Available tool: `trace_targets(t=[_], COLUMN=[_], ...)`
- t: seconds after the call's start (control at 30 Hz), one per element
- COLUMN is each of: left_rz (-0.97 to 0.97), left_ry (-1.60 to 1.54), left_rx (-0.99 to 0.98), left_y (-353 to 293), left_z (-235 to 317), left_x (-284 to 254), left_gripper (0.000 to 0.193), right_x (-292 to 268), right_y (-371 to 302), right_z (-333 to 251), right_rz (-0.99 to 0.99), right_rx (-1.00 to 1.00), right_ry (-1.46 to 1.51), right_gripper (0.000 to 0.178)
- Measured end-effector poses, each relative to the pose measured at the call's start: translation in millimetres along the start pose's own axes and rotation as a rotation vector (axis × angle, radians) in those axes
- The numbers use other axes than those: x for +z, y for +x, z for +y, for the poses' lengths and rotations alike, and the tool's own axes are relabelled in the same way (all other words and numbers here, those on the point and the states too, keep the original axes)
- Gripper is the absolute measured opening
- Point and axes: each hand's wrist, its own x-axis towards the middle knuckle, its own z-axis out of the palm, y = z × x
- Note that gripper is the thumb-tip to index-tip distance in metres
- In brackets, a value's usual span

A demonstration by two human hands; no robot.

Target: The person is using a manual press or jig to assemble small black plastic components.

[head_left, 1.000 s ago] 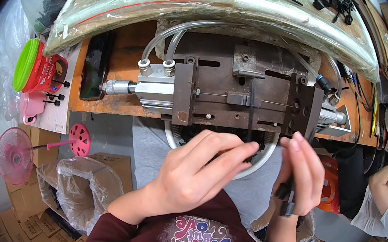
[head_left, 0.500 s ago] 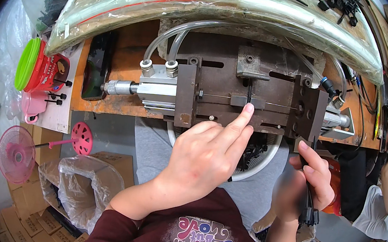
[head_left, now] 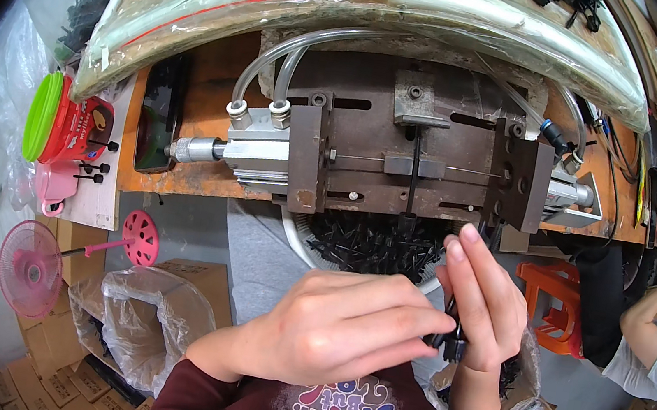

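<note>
I am looking down at my two hands, which are meeting low in the picture, just in front of my chest. My right hand (head_left: 481, 304) is standing up with its fingers (head_left: 466, 260) long and nearly straight, and it is pinching a small bunch of black ties (head_left: 450, 337) against the thumb. The ties are pointing up and down, with their thick ends sticking out below my grip. My left hand (head_left: 345, 327) is lying flat and sideways, its fingers (head_left: 405, 319) reaching to the right and curling in so the tips are touching those same ties. So the left hand is coming at the ties from the left, across their long way, and both hands are right on them.

One more black tie (head_left: 413, 179) is sitting upright in the slot of the metal press (head_left: 413, 162) on the counter (head_left: 183, 177). It is straight above my hands and a little to the left of the right hand, well apart from both. Its long way is running toward me and away from me. The right hand is sitting a bit nearer to it.

Between the press and my hands, a white bowl (head_left: 299, 238) is holding a heap of loose black ties.
</note>
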Motion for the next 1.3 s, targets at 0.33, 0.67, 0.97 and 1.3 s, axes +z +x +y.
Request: trace_targets(t=[0.33, 0.67, 0.97, 1.3], left_rz=[0.149, 0.096, 0.105, 0.155], left_ry=[0.671, 0.769, 0.251, 0.254], left_rx=[0.039, -0.009, -0.149, -0.047], left_y=[1.8, 10.4, 6.6, 0.0], left_z=[-29.6, -33.6, -20.7, -4.4], left_x=[6.2, 9.6, 2.2, -2.0], left_gripper=[0.029, 0.026, 0.036, 0.037], right_x=[-7.4, 4.9, -4.8, 2.8], right_y=[-7.1, -18.8, -14.2, -7.1], right_z=[2.5, 12.0, 12.3, 11.4], right_rz=[0.099, 0.214, 0.061, 0.063], right_rx=[0.195, 0.2, 0.069, -0.004], right_ry=[0.002, 0.328, -0.062, -0.091], right_gripper=[0.017, 0.019, 0.026, 0.041])
